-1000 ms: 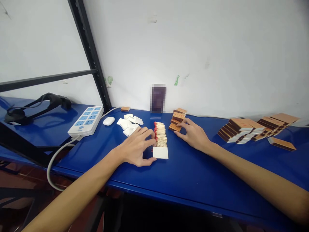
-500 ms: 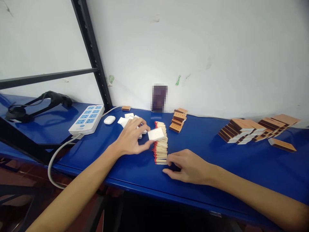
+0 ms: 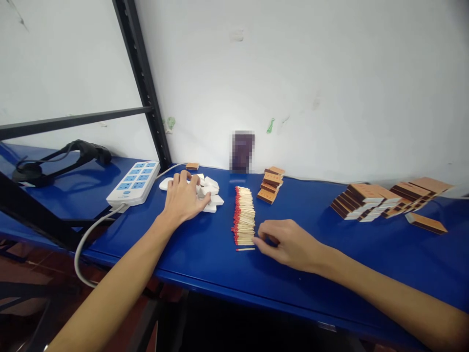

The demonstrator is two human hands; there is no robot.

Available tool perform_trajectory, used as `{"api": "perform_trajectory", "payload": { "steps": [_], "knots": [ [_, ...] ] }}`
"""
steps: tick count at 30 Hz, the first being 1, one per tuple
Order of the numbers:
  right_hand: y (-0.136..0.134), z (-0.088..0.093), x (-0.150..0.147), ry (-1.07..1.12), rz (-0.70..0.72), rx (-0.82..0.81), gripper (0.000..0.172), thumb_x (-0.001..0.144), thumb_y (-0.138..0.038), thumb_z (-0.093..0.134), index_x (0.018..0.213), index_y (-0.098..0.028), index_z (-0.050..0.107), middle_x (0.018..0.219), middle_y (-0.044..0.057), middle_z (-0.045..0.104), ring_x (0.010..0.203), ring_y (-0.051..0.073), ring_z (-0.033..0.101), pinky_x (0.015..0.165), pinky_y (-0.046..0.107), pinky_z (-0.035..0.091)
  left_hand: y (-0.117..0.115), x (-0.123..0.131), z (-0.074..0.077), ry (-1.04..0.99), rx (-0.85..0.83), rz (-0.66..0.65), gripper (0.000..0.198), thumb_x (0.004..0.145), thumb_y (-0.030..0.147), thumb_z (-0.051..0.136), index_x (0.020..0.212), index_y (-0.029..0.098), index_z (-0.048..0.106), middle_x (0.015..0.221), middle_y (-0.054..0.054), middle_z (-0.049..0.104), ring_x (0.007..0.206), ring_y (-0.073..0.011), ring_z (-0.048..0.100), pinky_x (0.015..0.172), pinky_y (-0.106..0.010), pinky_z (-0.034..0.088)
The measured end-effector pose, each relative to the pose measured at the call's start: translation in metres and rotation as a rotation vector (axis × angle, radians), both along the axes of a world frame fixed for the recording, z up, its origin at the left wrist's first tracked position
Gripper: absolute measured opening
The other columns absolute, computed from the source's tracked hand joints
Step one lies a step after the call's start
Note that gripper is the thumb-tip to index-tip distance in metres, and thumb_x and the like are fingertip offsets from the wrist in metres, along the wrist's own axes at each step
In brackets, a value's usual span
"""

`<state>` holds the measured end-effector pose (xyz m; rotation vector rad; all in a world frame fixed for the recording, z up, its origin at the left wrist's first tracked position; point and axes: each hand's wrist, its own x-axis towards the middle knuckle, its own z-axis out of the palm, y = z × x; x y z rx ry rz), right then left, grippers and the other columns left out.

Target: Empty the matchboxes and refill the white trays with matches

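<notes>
My left hand rests over a heap of white matchbox trays, its fingers spread and its thumb on the near side. Its fingertips touch the heap, and I see no tray clearly gripped. In the middle of the table lies a long row of red-headed matches, heads to the left. One single match lies slightly apart at the row's near end. My right hand is beside that end with loosely curled fingers. A gap shows between its thumb and index finger, and nothing is visible in them.
A small leaning stack of matchboxes stands behind the row. Larger matchbox stacks and a loose matchbox are at the right. A power strip lies left, by the black shelf post. One matchbox is near the wall.
My left hand has moved left from the matches to the heap, and the white tray it held is no longer over the row. My right hand has shifted slightly right and up.
</notes>
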<state>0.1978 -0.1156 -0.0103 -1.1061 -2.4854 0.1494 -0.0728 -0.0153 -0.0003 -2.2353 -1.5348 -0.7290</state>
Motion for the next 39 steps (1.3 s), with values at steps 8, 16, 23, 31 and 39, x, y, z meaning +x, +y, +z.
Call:
{"api": "perform_trajectory", "payload": {
  "steps": [8, 16, 23, 31, 39],
  "knots": [
    [0.018, 0.044, 0.13, -0.341, -0.541, 0.24, 0.025, 0.082, -0.036, 0.053, 0.1, -0.021, 0.057, 0.105, 0.014, 0.064, 0.099, 0.035, 0.059, 0.081, 0.047, 0.045, -0.011, 0.013, 0.0, 0.11, -0.028, -0.518, 0.029, 0.09, 0.035, 0.05, 0.114, 0.02, 0.059, 0.133, -0.014, 0.051, 0.123, -0.0315, 0.046, 0.099, -0.051, 0.036],
    [0.038, 0.062, 0.215, -0.565, -0.719, -0.101, 0.045, 0.078, -0.025, 0.055, 0.123, -0.026, 0.058, 0.124, 0.017, 0.065, 0.137, 0.037, 0.038, 0.1, 0.059, 0.026, -0.04, 0.036, 0.002, 0.104, -0.158, -0.849, 0.066, 0.079, 0.056, 0.064, 0.132, 0.02, 0.051, 0.147, -0.018, 0.042, 0.134, -0.0385, 0.04, 0.108, -0.058, 0.03],
    [0.036, 0.077, 0.199, -0.551, -0.723, -0.103, 0.042, 0.079, -0.023, 0.053, 0.119, -0.026, 0.06, 0.12, 0.015, 0.064, 0.115, 0.033, 0.055, 0.1, 0.053, 0.026, -0.047, 0.045, -0.003, 0.169, -0.2, -0.911, 0.066, 0.076, 0.05, 0.067, 0.133, 0.019, 0.052, 0.151, -0.019, 0.036, 0.139, -0.0408, 0.033, 0.112, -0.061, 0.026],
    [0.009, 0.078, 0.143, -0.262, -0.493, 0.002, 0.046, 0.081, -0.038, 0.058, 0.126, -0.028, 0.053, 0.12, 0.013, 0.064, 0.1, 0.031, 0.061, 0.082, 0.044, 0.047, -0.042, 0.043, -0.004, 0.15, -0.186, -0.875, 0.058, 0.079, 0.042, 0.064, 0.131, 0.019, 0.053, 0.149, -0.019, 0.038, 0.138, -0.0359, 0.036, 0.113, -0.055, 0.028],
    [-0.021, 0.052, 0.076, 0.091, -0.343, -0.299, 0.051, 0.088, -0.05, 0.058, 0.134, -0.033, 0.047, 0.116, 0.008, 0.067, 0.101, 0.031, 0.066, 0.073, 0.039, 0.056, -0.039, 0.041, -0.006, 0.138, -0.178, -0.829, 0.062, 0.079, 0.046, 0.064, 0.133, 0.019, 0.05, 0.149, -0.02, 0.036, 0.137, -0.0371, 0.038, 0.113, -0.06, 0.026]
  ]
}}
